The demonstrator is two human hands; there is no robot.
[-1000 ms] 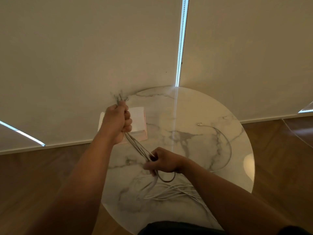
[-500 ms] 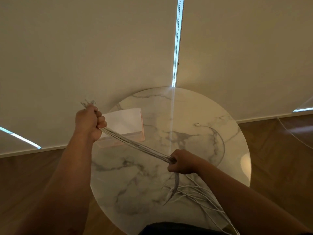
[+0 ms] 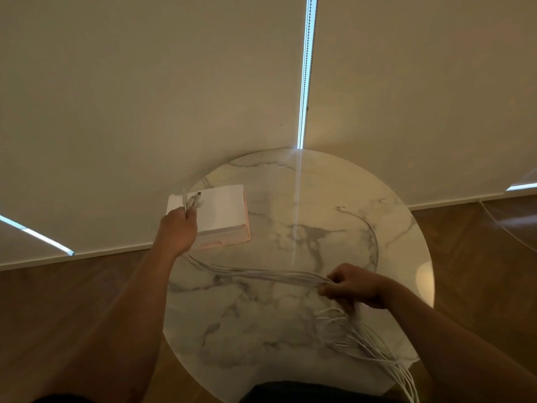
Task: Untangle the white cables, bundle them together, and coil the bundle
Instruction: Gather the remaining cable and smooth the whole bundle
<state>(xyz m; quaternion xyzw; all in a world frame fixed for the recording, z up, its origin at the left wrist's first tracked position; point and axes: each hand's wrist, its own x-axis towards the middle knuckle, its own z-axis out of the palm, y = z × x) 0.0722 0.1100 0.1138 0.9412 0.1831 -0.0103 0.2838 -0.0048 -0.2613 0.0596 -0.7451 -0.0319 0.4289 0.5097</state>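
Gripping the cables [image 3: 261, 275] by their plug ends in my fisted left hand [image 3: 177, 231] to hold them even, I pinch them together in my curled right hand [image 3: 353, 284], loose tails spilling below it off the worktop [image 3: 247, 330], ready to comb out tangles.

Glossy marble table [image 3: 290, 330], wooden floor [image 3: 479, 242]

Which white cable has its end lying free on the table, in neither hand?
The lone cable curving along the table's far right side. The other cables run bundled from the left hand to the right hand.
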